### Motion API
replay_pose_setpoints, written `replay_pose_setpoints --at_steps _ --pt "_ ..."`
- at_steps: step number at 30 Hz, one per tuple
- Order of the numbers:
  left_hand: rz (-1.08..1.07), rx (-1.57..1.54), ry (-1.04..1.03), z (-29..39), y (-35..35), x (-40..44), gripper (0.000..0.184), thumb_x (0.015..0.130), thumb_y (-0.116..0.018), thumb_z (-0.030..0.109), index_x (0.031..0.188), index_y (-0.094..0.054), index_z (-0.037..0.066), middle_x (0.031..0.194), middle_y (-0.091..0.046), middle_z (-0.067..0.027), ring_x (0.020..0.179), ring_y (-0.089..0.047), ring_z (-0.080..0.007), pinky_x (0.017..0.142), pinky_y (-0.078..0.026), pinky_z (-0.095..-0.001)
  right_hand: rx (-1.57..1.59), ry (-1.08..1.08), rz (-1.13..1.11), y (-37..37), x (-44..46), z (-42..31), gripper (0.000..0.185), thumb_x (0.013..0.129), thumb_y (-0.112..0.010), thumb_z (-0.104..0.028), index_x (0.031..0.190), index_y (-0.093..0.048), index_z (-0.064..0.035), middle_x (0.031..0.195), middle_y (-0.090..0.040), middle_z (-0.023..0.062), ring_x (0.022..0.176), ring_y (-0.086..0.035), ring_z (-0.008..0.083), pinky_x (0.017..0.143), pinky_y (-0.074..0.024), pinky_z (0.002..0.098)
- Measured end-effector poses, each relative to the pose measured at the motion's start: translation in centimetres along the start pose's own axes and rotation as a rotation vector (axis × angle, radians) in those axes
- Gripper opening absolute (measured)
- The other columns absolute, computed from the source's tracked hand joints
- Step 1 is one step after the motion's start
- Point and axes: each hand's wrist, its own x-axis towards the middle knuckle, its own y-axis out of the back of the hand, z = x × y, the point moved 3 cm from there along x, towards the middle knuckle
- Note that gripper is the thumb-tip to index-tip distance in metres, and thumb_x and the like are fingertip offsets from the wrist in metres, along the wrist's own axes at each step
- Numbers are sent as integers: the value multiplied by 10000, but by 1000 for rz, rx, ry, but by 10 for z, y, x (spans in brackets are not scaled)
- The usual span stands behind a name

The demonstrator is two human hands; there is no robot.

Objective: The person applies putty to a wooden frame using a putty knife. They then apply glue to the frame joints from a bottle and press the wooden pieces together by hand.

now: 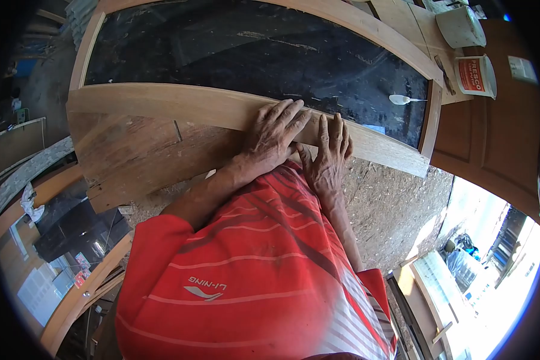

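Observation:
A wooden frame [180, 96] holds a dark, glossy panel [222, 54] marked with dusty smears. My left hand [276, 133] rests palm down on the frame's near rail, its fingers stretched over the top. Just to the right, my right hand [328, 159] lies on the same rail with fingers extended and a little apart, thumb toward my left hand. The palms and undersides of the fingers are hidden. A small white utensil [402, 99] lies on the panel near its right end.
Below the rail at left is a worn wooden board [144, 150]. Two white buckets, one labelled [475, 76] and one plain [460, 27], stand at upper right beside a brown panelled door [492, 120]. More framed pieces [84, 288] lie at lower left. Debris covers the ground [384, 210].

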Motion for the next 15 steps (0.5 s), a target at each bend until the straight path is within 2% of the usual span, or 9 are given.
replay_pose_setpoints --at_steps 7,15 --pt "-26 78 -18 4 1 1 856 780 -851 234 1567 -525 151 1608 -465 -125 1481 -428 -334 1170 -346 -542 -52 8 -23 3 1 -4 821 991 -666 -561 1652 -404 -152 1714 -293 247 1587 -268 424 1254 -216 589" --pt "-77 78 -20 6 3 5 912 770 -844 215 1602 -475 142 1602 -451 -178 1466 -426 -382 1168 -340 -568 60 -46 20 0 0 7 829 988 -666 -555 1654 -400 -138 1713 -315 218 1577 -289 421 1253 -216 575"
